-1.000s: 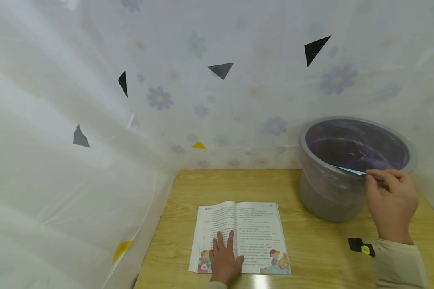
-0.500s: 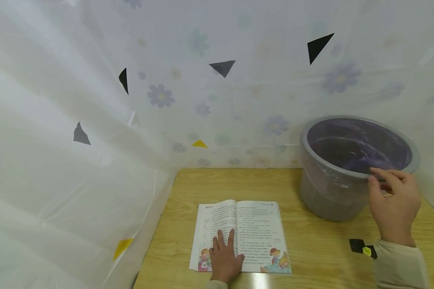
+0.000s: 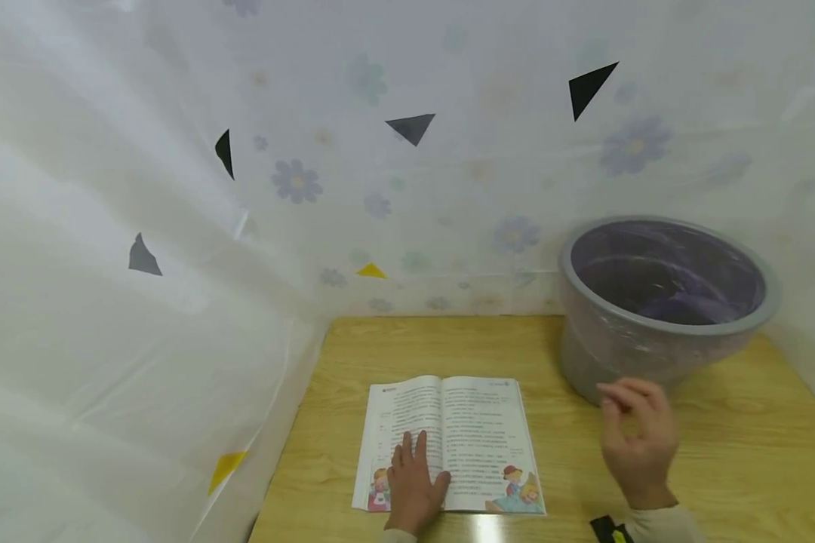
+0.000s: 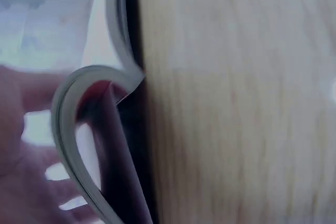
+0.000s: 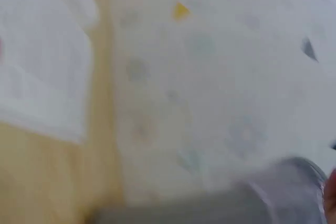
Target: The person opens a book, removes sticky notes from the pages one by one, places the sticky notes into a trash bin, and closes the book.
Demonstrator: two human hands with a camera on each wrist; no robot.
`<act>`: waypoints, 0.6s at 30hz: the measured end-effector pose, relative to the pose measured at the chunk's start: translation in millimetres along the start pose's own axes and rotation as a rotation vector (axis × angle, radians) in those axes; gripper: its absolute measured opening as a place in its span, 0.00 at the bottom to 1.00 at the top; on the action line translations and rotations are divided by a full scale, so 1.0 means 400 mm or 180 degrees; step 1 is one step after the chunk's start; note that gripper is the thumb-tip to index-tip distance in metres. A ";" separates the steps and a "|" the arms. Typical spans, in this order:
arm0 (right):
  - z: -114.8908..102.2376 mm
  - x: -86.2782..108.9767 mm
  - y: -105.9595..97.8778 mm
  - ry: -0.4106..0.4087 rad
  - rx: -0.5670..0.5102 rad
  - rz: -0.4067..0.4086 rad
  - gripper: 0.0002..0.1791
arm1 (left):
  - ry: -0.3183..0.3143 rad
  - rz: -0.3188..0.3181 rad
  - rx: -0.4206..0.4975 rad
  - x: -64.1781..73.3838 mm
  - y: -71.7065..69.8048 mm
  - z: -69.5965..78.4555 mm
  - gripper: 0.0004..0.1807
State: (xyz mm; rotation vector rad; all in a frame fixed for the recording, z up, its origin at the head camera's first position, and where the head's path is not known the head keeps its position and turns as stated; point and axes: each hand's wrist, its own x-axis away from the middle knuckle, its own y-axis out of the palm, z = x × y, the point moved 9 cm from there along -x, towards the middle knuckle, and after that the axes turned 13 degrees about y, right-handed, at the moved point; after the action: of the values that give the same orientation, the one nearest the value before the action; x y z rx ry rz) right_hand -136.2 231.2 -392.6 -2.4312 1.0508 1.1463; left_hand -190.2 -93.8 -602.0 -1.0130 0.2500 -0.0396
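An open book [image 3: 475, 430] with printed text and cartoon children in its lower corners lies on the wooden table. My left hand [image 3: 414, 486] rests on the left page by the fold, fingers extended. In the left wrist view, the book's curved lower edge [image 4: 63, 114] shows beside that hand [image 4: 26, 166]. Over the table, between book and bin, is my right hand [image 3: 641, 437], its fingers loosely bent with nothing between them. Behind it stands a grey bin [image 3: 652, 351] lined with a clear bag. Only a bit of the right hand [image 5: 331, 198] enters the right wrist view.
The wooden table [image 3: 448, 339] meets a whitish plastic sheet [image 3: 475, 226] with faded flowers at the back, and another sheet [image 3: 109, 362] at the left. Black, grey and yellow patches mark the sheets. The bin takes up the table's back right.
A second ago my right hand pinched a thin pale slip at the bin's rim; half a second later it was gone. The hand has since moved left and nearer. The left hand stays put.
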 end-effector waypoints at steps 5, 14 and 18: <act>0.051 0.178 0.217 0.0334 0.0331 -0.1779 0.12 | -0.0500 0.0643 0.0102 0.004 -0.094 -0.086 0.32; 0.111 0.457 0.406 0.1285 0.0800 -0.3750 0.12 | -0.1099 0.0175 0.0000 0.032 -0.078 -0.171 0.35; 0.125 0.504 0.433 0.1441 0.0793 -0.3913 0.15 | -0.0974 0.0236 -0.0143 0.007 -0.083 -0.148 0.34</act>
State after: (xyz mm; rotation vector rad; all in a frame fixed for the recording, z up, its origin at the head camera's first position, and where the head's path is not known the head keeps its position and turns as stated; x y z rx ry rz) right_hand -200.1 32.2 -564.2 -2.4153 -0.3122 0.0513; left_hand -198.1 -161.3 -604.2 -1.0388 0.0086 0.1880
